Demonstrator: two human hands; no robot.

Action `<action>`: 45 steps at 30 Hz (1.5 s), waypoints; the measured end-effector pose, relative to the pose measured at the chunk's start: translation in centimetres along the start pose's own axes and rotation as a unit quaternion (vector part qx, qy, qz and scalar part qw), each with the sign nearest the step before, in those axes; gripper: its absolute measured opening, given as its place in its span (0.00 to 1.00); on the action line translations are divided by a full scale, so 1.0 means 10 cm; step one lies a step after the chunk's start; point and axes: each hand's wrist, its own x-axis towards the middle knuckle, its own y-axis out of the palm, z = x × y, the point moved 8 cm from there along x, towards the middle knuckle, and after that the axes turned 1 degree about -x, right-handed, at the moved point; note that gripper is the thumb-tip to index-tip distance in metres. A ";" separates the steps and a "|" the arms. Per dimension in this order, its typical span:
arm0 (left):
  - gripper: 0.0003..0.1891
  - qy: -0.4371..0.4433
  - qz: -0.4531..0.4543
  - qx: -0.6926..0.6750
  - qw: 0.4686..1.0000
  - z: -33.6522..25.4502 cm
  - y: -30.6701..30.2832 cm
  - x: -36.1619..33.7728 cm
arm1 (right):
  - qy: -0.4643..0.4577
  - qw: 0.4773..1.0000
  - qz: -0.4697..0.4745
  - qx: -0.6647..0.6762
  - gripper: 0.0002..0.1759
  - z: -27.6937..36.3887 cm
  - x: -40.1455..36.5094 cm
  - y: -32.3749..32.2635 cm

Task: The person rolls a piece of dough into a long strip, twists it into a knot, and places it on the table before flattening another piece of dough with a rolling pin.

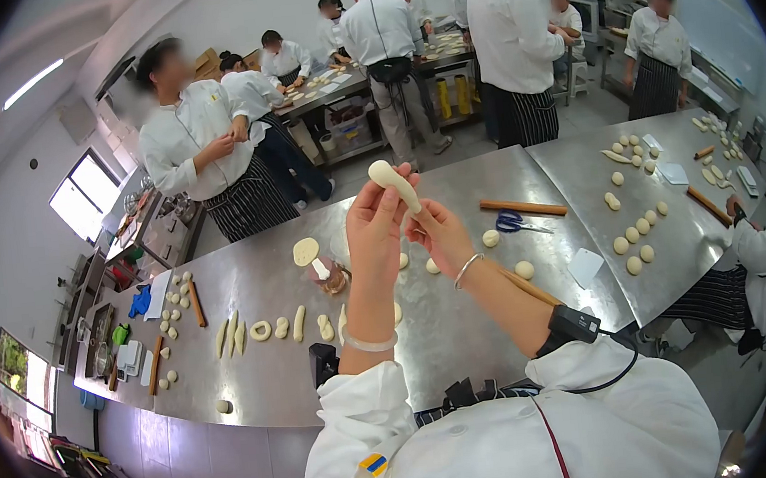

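Raised above the steel table, a pale elongated piece of dough (388, 176) with a rounded top end slants between my two hands. My left hand (375, 217) has its thumb and fingers closed around the middle of it. Lower down, the fingers of my right hand (442, 233) pinch its narrow bottom end. Beneath my hands, shaped dough pieces lie in a row, among them a dough ring (261, 331) and a dough stick (299, 323). Dough balls (523, 270) rest to the right, some partly hidden behind my arms.
On the steel table (258, 380) are a rolling pin (523, 207), blue-handled scissors (510, 221), a white scraper (586, 266) and a jar (329, 276) with a round pale lid. Several people in white jackets stand around other tables; a person's arm (742, 215) reaches in at right.
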 end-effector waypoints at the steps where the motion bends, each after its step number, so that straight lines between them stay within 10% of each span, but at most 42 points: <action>1: 0.17 0.000 0.000 0.001 1.000 0.02 -0.02 0.00 | 0.000 1.000 0.001 0.000 0.14 -0.03 -0.02 0.01; 13: 0.17 -0.007 -0.029 -0.005 1.000 0.15 -0.14 0.03 | -0.124 0.951 -0.108 -0.262 0.15 0.09 -0.27 -0.05; 24: 0.16 0.012 -0.050 -0.007 0.999 0.24 -0.23 0.05 | -0.341 0.676 -0.085 -0.648 0.16 0.71 -0.64 0.48; 45: 0.18 -0.048 -0.018 -0.006 0.999 0.31 -0.03 -0.08 | -0.408 0.634 0.036 -0.656 0.09 1.19 -0.74 0.89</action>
